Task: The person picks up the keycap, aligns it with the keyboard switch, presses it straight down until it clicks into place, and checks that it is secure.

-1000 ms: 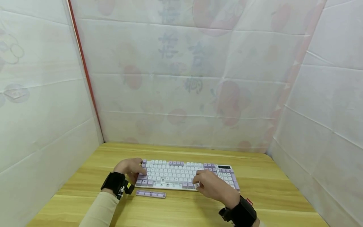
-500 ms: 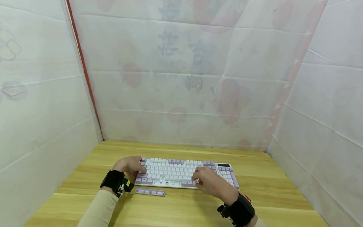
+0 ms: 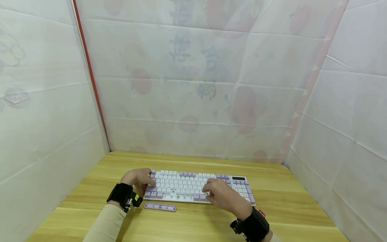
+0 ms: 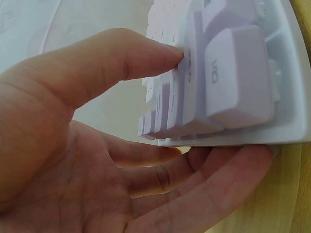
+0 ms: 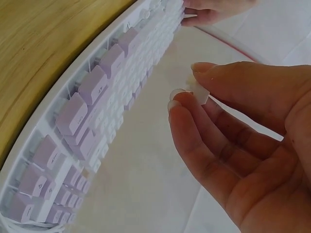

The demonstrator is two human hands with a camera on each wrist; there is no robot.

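Observation:
A white and lilac keyboard (image 3: pixel 184 185) lies on the wooden table. My left hand (image 3: pixel 137 178) grips its left end, with the thumb on the lilac side keys (image 4: pixel 194 73) and the other fingers along the edge and underside. Above the keyboard's right-of-centre part, my right hand (image 3: pixel 222 195) pinches a small white keycap (image 5: pixel 201 92) between thumb and fingertips. The cap is apart from the keys in the right wrist view. A long lilac spacebar keycap (image 3: pixel 160 207) lies upside down in front of the keyboard. Bare switches show in the bottom row's gap (image 3: pixel 178 197).
The wooden table (image 3: pixel 169 228) extends around the keyboard. White patterned cloth (image 3: pixel 193 101) hangs behind it and on both sides. A small dark display (image 3: pixel 239 178) sits at the keyboard's upper right. A white cable (image 5: pixel 29 226) shows at the keyboard's end.
My right hand has shifted slightly left over the keyboard. The left hand, keyboard and spacebar keycap stay in place.

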